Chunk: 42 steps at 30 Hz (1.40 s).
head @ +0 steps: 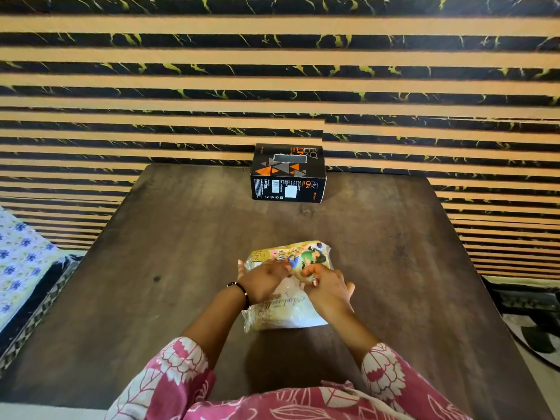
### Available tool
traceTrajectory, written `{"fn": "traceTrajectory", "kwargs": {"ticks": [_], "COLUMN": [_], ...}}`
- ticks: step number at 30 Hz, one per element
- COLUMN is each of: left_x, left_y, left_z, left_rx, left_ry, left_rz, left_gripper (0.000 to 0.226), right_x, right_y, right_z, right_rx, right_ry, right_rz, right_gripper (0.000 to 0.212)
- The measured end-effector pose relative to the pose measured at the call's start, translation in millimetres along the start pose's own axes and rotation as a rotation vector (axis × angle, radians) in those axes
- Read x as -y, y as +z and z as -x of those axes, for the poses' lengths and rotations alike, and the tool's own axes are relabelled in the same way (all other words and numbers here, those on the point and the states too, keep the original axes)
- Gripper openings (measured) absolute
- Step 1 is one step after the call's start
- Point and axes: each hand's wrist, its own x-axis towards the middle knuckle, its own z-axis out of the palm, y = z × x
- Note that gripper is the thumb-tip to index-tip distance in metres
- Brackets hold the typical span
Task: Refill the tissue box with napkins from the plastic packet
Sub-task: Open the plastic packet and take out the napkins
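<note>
Two hands meet over the packet point(283, 301), which lies flat on the dark bench point(181, 268) close to us. Our left hand point(263, 280) rests on the packet's upper left part, its fingers point(280, 263) reaching across the printed end with the tips curled down onto the plastic; whether they pinch the film we cannot tell. Our right hand point(325, 286) sits just beside it, its fingers point(312, 272) bent and bunched on the wrapper near the middle, seemingly nipping the plastic there. A dark bracelet point(241, 291) circles the left wrist, and pink patterned sleeves point(169, 377) cover both forearms. The box point(288, 172) stands well apart at the far edge of the bench, against the striped wall point(272, 71), its top slot facing up. A floral cloth point(21, 259) shows at the left.
</note>
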Motion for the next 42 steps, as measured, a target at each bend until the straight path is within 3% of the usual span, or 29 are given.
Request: {"fn": "traceTrajectory", "kwargs": {"ticks": [3, 6, 16, 19, 23, 27, 31, 33, 35, 37, 39, 42], "left_x": [-1, -1, 3, 5, 4, 5, 15, 15, 14, 16, 25, 27], "left_y": [0, -2, -2, -1, -2, -2, -12, -10, 1, 15, 24, 25], "left_z": [0, -4, -9, -11, -12, -16, -21, -20, -12, -3, -7, -16], "left_rx": [-0.017, -0.018, -0.021, -0.016, -0.022, 0.015, 0.046, 0.017, -0.008, -0.018, -0.035, -0.081], "left_ry": [-0.046, -0.055, -0.105, -0.12, -0.116, -0.111, -0.114, -0.059, 0.051, 0.14, 0.139, 0.046], "left_rz": [0.124, 0.076, 0.091, 0.119, 0.153, 0.164, 0.394, 0.265, -0.061, -0.287, -0.345, -0.363], "left_gripper": [0.048, 0.05, 0.054, 0.056, 0.056, 0.054, 0.073, 0.075, 0.065, 0.08, 0.082, 0.071], "right_x": [-3, 0, -1, -1, -9, -21, -27, -30, -32, -33, -30, -24], "right_y": [-5, -4, -5, -8, -27, -52, -68, -67, -61, -53, -50, -53], "right_z": [-3, -8, -4, 1, 15, 28, 30, 31, 32, 34, 36, 36], "right_rx": [0.029, 0.03, -0.023, -0.005, 0.16, 0.377, 0.642, 0.703, 0.751, 0.733, 0.65, 0.431], "right_ry": [-0.024, -0.063, -0.123, -0.143, -0.229, -0.283, -0.247, -0.251, -0.26, -0.288, -0.307, -0.295], "right_rz": [0.081, 0.113, 0.02, -0.127, -0.394, -0.522, -0.409, -0.264, -0.144, 0.003, 0.049, -0.086], "right_gripper": [0.021, 0.016, 0.012, 0.019, 0.024, 0.015, 0.029, 0.027, 0.026, 0.024, 0.02, 0.015]}}
